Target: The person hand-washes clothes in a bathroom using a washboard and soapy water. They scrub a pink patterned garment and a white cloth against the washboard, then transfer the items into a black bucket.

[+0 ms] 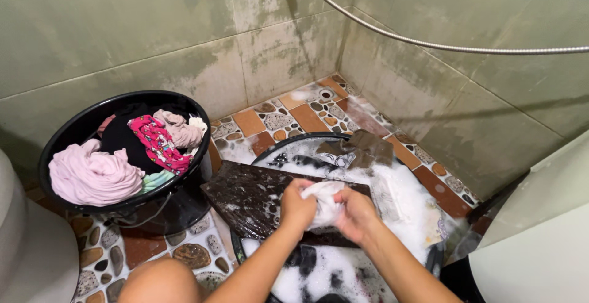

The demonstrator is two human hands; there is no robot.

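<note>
Gripping a white cloth, both hands, over dark washboard.

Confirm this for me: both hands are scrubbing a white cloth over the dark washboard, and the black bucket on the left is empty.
Not quite. The head view shows the black bucket full of clothes: a pale pink garment and a bright pink patterned one among them. The rest holds: the left hand and right hand grip the white cloth over the dark washboard.
</note>
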